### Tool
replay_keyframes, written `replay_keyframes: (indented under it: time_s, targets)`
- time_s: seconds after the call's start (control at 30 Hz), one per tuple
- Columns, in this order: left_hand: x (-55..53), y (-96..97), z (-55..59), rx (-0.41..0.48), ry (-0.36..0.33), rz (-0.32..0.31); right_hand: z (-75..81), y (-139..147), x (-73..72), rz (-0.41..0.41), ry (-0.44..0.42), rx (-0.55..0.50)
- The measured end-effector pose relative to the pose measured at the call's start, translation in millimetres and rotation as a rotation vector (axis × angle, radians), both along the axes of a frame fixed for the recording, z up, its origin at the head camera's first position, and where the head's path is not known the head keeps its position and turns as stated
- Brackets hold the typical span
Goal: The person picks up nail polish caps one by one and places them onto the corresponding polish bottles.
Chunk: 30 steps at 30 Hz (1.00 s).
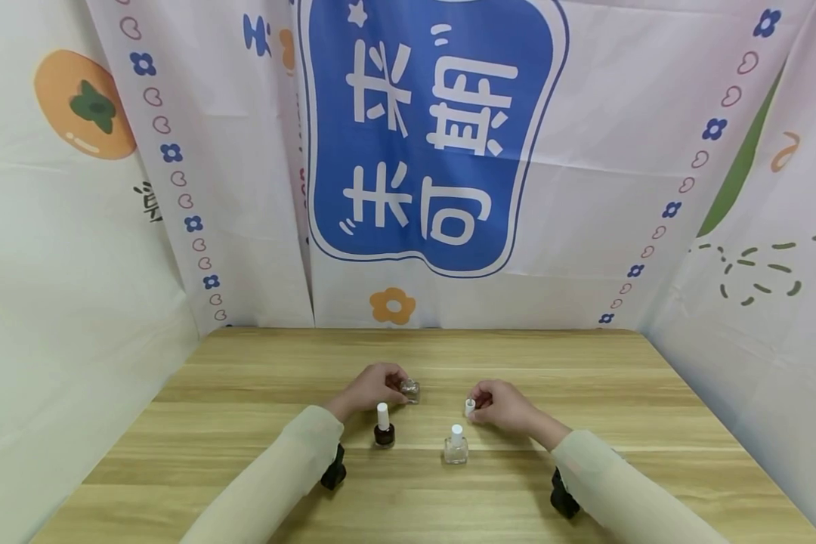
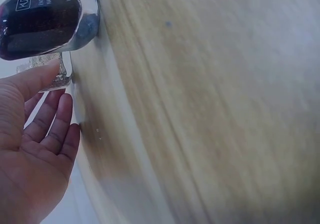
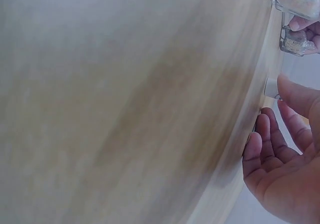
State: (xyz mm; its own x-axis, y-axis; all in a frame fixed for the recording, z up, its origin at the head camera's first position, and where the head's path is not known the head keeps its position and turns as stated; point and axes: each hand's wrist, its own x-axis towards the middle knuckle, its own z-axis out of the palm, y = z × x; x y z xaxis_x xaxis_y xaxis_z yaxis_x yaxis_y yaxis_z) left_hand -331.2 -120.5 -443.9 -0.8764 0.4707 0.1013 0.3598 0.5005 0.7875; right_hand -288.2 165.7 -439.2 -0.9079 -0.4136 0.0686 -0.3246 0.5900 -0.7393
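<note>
My left hand point(image 1: 378, 385) pinches a small clear nail polish bottle point(image 1: 412, 391) with silvery glitter inside, which stands uncapped on the table. Its thumb lies against the glass in the left wrist view. To the right, thumb and fingers of my right hand point(image 1: 502, 406) pinch a short white bottle cap point(image 1: 470, 406) low at the tabletop, its hollow end facing up. Nearer to me stands a dark nail polish bottle point(image 1: 384, 432) with a white cap, upright beside the left wrist. Another capped bottle, clear and pale point(image 1: 456, 448), stands in front of the right hand.
The wood-grain table point(image 1: 258, 400) runs back to a white printed cloth point(image 1: 585, 227) hung behind it, with more cloth along both sides. A black wrist strap point(image 1: 335, 468) shows under the left sleeve, another point(image 1: 564, 495) under the right.
</note>
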Motion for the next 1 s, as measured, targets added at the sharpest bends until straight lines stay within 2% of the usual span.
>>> replay_keyframes:
  time_s: [0.23,0.63,1.0]
  targets:
    - [2.8,0.3,1.5,0.012,-0.022,0.019,-1.7,-0.3,1.2,0.001,0.015,-0.028]
    - [1.5,-1.0,-2.1,0.013,-0.024,0.037,-4.7,2.6,-1.1,-0.044,-0.044,-0.057]
    - [5.5,-9.0,6.0,0.045,-0.015,0.069,7.6,4.2,1.1,-0.074,-0.076,-0.076]
